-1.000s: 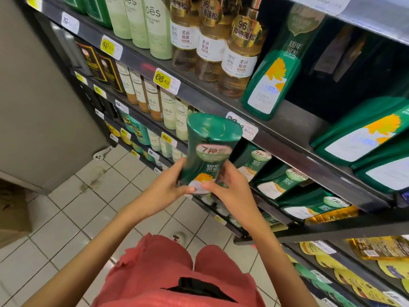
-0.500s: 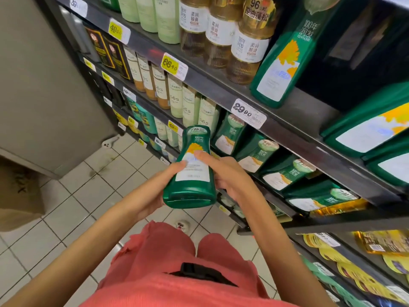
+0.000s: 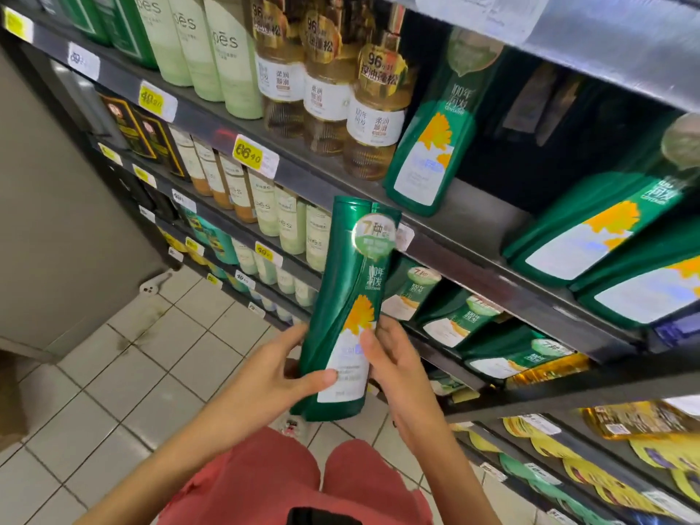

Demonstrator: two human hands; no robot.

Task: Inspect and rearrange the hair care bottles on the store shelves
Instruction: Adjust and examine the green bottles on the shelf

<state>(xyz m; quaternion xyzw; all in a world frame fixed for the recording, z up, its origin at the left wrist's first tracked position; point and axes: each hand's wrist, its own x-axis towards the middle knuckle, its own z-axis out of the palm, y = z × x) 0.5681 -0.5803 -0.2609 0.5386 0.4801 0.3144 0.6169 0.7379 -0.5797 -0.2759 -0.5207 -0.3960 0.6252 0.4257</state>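
Observation:
A tall green shampoo bottle [image 3: 346,297] with a yellow flower and a white label stands nearly upright in front of the shelves, cap end up. My left hand [image 3: 265,377] grips its lower left side, thumb across the label. My right hand [image 3: 394,358] holds its lower right edge. Matching green bottles [image 3: 450,323] lie tilted on the middle shelf right behind it. A larger green bottle [image 3: 428,145] of the same brand leans on the upper shelf.
The upper shelf [image 3: 310,176] carries pale green tubes [image 3: 212,43] and amber bottles [image 3: 375,119], with yellow price tags [image 3: 248,155] on its edge. More large green bottles [image 3: 598,233] lie at the right. White floor tiles [image 3: 113,392] and a grey wall [image 3: 49,221] are at the left.
The bottle tipped forward and down, then came back up to nearly upright, label towards me. Both hands stayed on it and now grip its lower end.

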